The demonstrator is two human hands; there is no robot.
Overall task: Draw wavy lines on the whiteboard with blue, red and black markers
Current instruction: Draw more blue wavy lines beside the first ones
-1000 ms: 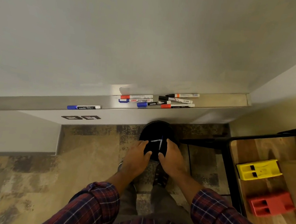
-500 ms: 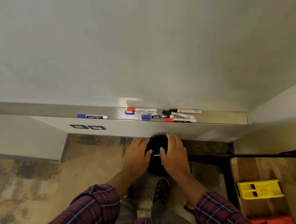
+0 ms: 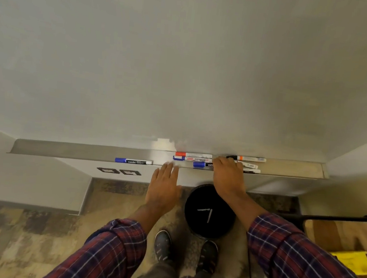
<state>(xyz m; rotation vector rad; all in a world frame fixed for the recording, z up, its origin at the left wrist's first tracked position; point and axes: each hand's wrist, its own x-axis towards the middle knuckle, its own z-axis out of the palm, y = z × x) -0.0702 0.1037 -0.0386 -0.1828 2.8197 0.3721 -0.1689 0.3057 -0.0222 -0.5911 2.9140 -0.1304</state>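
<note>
Since the whiteboard bears no line that I can see, I judge the task barely begun: every wavy line in blue, red and black is left to draw, with a blue marker lying alone at the left of the tray under the board and a red-capped marker in the cluster further right. My right hand reaches onto that cluster, fingers bent down over it and covering part of a blue-capped marker, and I cannot tell whether they pinch one or only touch. My left hand is flat and empty, fingers straight, tips at the tray's front edge.
</note>
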